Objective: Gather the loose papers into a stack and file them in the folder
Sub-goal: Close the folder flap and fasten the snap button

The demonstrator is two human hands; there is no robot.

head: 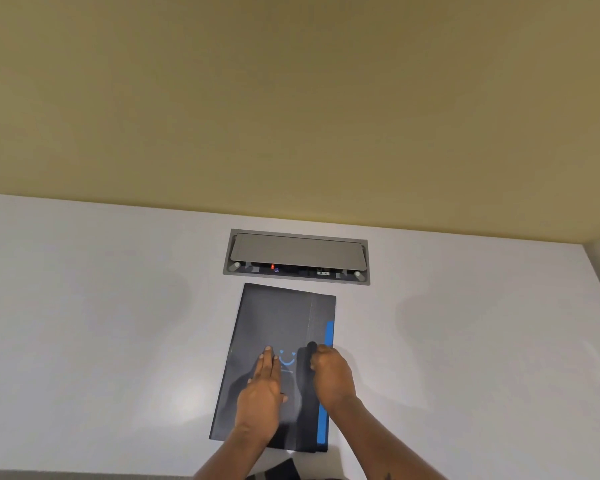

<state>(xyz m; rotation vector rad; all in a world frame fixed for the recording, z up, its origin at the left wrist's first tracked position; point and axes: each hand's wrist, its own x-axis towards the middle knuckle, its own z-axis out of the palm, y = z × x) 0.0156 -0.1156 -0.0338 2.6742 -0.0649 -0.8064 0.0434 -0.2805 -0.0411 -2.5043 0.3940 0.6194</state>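
A dark folder (274, 317) with a blue logo and a blue strip along its right edge lies closed on the white table (101, 306), near the front edge. My left hand (262, 386) rests flat on the cover with fingers straight and together. My right hand (331, 374) is curled, its fingertips pinching the folder's black closure flap (307, 355) near the right side. No loose papers show anywhere; any inside the folder are hidden.
A grey cable box (297, 256) with a hinged lid is set into the table just behind the folder. A yellow wall (291, 98) rises behind the table. A dark object (281, 469) peeks out at the table's front edge.
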